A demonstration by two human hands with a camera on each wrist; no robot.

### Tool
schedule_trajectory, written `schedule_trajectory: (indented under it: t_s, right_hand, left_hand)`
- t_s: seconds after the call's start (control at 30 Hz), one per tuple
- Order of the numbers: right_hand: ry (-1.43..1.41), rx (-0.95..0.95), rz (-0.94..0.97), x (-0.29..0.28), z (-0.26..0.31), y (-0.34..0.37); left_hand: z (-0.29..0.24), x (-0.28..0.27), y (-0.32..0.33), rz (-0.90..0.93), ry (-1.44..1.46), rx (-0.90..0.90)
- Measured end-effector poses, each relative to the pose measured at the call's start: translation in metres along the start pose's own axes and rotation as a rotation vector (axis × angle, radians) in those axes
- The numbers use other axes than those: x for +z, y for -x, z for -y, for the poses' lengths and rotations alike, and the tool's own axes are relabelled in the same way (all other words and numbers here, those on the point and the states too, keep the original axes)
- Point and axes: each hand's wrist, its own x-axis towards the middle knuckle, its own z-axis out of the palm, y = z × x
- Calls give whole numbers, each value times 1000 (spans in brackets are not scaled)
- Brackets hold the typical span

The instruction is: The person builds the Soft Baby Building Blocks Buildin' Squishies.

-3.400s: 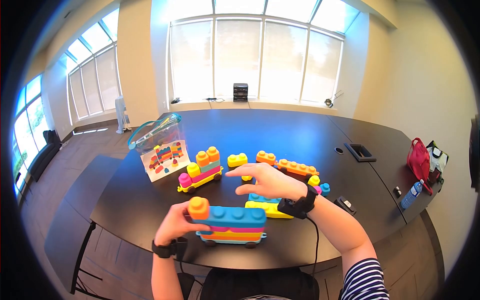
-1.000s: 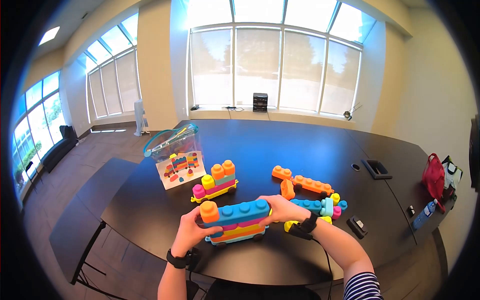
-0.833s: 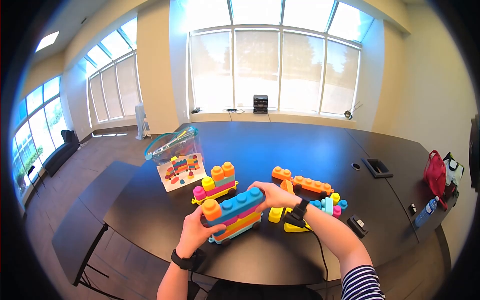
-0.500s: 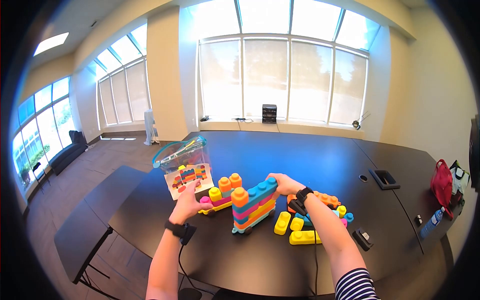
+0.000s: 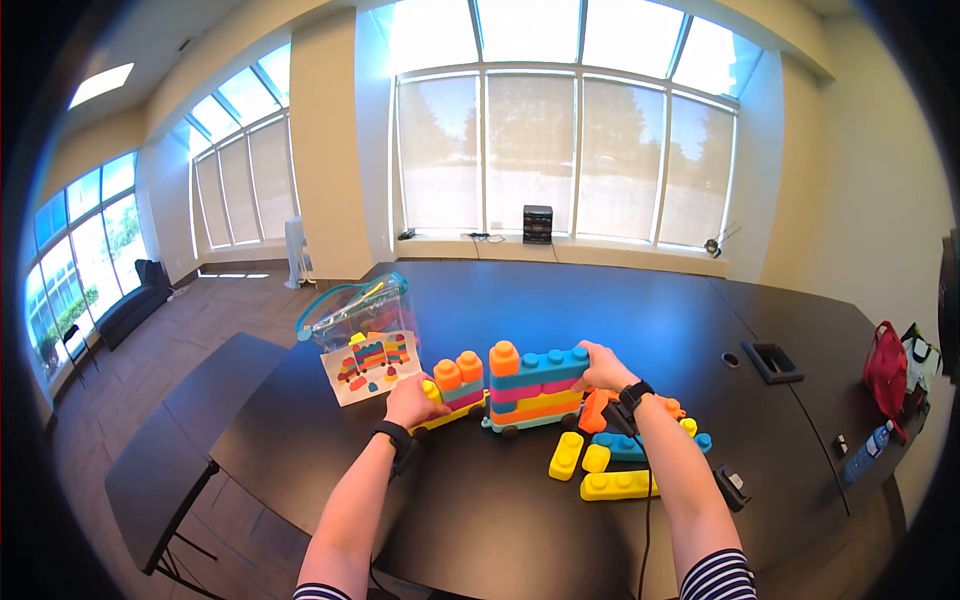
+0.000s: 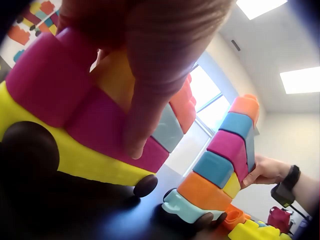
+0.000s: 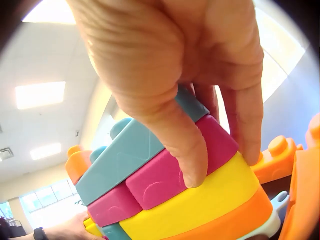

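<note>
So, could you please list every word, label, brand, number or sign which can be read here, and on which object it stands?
No text can be read in any view.
Water bottle: any print is too small to read.
Picture card: coloured blocks are shown; no wording can be made out.
Magenta block: faint curved mark, no readable letters.

Red fabric bag [image 5: 884,375] near a bluish clear plastic bottle [image 5: 868,451]

Both are at the right end of the dark, glossy desk [image 5: 620,300]. Beyond it, a boxy black unit [image 5: 537,224] sits on the beige window sill [image 5: 620,252] before pale blinds [image 5: 530,150].
</note>
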Motion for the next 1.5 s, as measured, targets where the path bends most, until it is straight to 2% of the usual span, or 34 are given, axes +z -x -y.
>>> schedule_trajectory:
  t_s: [0.07,0.23,0.33,0.67,0.9,0.97,1.07,1.1,1.17,1.3,1.4,1.5]
  right_hand:
    - [-1,20,-40,2,-8,-1]
    - [74,71,-127,8,-9,-3]
    - [156,40,-241,23,-7,-6]
    - [114,102,-215,45,16,-17]
    - [96,37,-187,46,9,-21]
    - [106,-13,-153,41,0,-23]
    - [120,61,-34,14,-5,-18]
    - [180,94,-55,7,-15,-20]
    - [302,164,-107,-5,-47,-35]
    - [471,281,-51,-8,-61,-38]
    - [507,268,18,2,-71,-50]
    - [537,276,47,20,-84,-66]
  left_hand:
    - [1,-4,4,-16,1,-48]
    - [28,-6,12,-79,53,-30]
    - [34,-8,18,-105,139,-23]
    - [23,-7,22,-110,89,-64]
    - [22,1,15,-103,-40,-98]
    - [20,2,15,-89,-22,-112]
    - [15,-5,22,-84,22,-105]
    - [14,-7,23,-85,39,-97]
    - [35,-5,19,-246,240,33]
    - [11,-35,50,-511,414,205]
    - [-9,-54,84,-294,703,91]
    - [-12,-47,104,-108,688,108]
